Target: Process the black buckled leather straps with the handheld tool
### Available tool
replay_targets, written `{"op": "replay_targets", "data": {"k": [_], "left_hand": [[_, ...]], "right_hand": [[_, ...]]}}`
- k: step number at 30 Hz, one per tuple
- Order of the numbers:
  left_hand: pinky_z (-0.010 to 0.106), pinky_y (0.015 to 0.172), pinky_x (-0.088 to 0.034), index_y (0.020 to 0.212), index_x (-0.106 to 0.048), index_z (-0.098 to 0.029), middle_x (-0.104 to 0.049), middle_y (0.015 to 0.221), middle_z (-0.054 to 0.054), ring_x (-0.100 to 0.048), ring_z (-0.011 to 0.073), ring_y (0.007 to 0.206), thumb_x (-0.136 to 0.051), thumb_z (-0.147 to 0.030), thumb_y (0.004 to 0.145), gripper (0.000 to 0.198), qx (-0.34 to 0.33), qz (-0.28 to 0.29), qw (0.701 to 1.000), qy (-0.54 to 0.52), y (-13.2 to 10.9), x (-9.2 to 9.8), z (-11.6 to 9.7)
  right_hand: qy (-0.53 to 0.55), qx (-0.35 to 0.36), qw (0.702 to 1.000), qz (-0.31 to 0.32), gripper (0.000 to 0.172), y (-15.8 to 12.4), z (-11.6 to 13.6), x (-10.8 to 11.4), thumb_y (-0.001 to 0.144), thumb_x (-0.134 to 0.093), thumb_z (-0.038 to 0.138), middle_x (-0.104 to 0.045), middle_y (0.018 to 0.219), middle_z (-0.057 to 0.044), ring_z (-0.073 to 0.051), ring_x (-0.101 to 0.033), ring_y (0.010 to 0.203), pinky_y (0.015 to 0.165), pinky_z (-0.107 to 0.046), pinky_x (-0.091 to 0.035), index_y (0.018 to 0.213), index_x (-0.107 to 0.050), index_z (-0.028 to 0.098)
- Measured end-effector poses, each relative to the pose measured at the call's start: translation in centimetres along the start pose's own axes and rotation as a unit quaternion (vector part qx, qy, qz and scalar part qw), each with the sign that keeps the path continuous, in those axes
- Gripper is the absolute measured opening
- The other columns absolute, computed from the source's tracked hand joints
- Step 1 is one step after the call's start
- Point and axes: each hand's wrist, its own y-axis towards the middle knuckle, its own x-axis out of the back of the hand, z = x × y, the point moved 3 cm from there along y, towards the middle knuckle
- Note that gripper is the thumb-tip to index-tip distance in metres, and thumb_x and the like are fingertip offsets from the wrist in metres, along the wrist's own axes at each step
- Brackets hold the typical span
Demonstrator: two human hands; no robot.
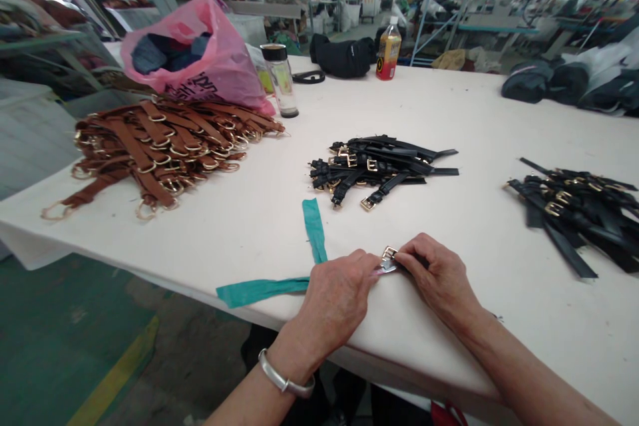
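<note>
My right hand [434, 273] pinches a black strap whose gold buckle [389, 253] shows between the two hands. My left hand [342, 296] is closed around what look like small thread snips [387, 267]; a silvery blade end and a bit of pinkish handle show at its fingertips, touching or very close to the buckle. Most of the snips is hidden by the fingers, and most of the strap by my right hand. Teal strips [313, 229] lie on the table beside my left hand. Beyond both hands is a pile of black buckled straps [384, 165].
More black straps [574, 203] lie at the right, and brown straps with gold rings [150, 146] at the left. Behind stand a pink plastic bag [224, 66], a glass tumbler [282, 83] and a drink bottle [389, 50]. The white table's [239, 226] front edge runs below my forearms.
</note>
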Motion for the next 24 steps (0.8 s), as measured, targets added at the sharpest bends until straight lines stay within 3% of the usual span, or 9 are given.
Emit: {"op": "replay_targets", "data": {"k": [8, 12, 16, 21, 24], "left_hand": [[0.031, 0.07, -0.046, 0.1, -0.06, -0.028, -0.069, 0.091, 0.002, -0.064, 0.0211, 0.083, -0.036, -0.028, 0.093, 0.026, 0.023, -0.005, 1.0, -0.018, -0.1, -0.1, 0.0], [0.03, 0.068, -0.045, 0.099, -0.06, -0.028, -0.069, 0.093, 0.001, -0.064, 0.0209, 0.083, -0.037, -0.027, 0.092, 0.023, 0.032, -0.011, 0.999, -0.03, -0.2, -0.1, 0.1], [0.031, 0.067, -0.044, 0.096, -0.059, -0.028, -0.07, 0.09, 0.001, -0.064, 0.0212, 0.081, -0.038, -0.028, 0.092, 0.021, 0.043, -0.014, 0.998, -0.046, -0.1, -0.1, 0.4], [0.031, 0.064, -0.042, 0.096, -0.057, -0.028, -0.069, 0.088, 0.001, -0.063, 0.0212, 0.078, -0.039, -0.029, 0.091, 0.018, 0.062, -0.022, 0.996, -0.068, 0.0, -0.1, 0.7], [0.031, 0.064, -0.041, 0.098, -0.056, -0.028, -0.069, 0.088, 0.0, -0.062, 0.0216, 0.078, -0.041, -0.028, 0.09, 0.017, 0.07, -0.025, 0.994, -0.08, -0.1, -0.1, 0.8]], "right_hand": [[0.047, -0.012, 0.999, -0.014, 0.024, 0.1, 0.2, 0.1, 0.087, -0.048, 0.032, -0.056, 0.071, 0.0, -0.013, -0.051, 0.067, 0.063, -0.025, -0.038, 0.068, -0.057, 0.02], [0.122, -0.049, 0.987, -0.091, 0.026, 0.1, 0.8, 1.7, 0.088, -0.044, 0.033, -0.055, 0.071, 0.0, -0.013, -0.05, 0.067, 0.063, -0.025, -0.039, 0.069, -0.053, 0.019], [0.149, -0.072, 0.97, -0.179, 0.028, -0.5, 1.5, 5.0, 0.088, -0.043, 0.038, -0.058, 0.072, -0.001, -0.015, -0.053, 0.071, 0.067, -0.027, -0.041, 0.072, -0.055, 0.019], [-0.014, -0.088, 0.992, -0.092, 0.039, -2.1, 1.0, 8.1, 0.085, -0.046, 0.042, -0.049, 0.052, 0.001, -0.013, -0.046, 0.052, 0.051, -0.025, -0.035, 0.053, -0.049, 0.02], [-0.16, -0.09, 0.983, -0.026, 0.03, -3.3, -0.4, 8.6, 0.078, -0.055, 0.038, -0.053, 0.051, 0.002, -0.012, -0.045, 0.047, 0.047, -0.026, -0.032, 0.052, -0.053, 0.022]]}}
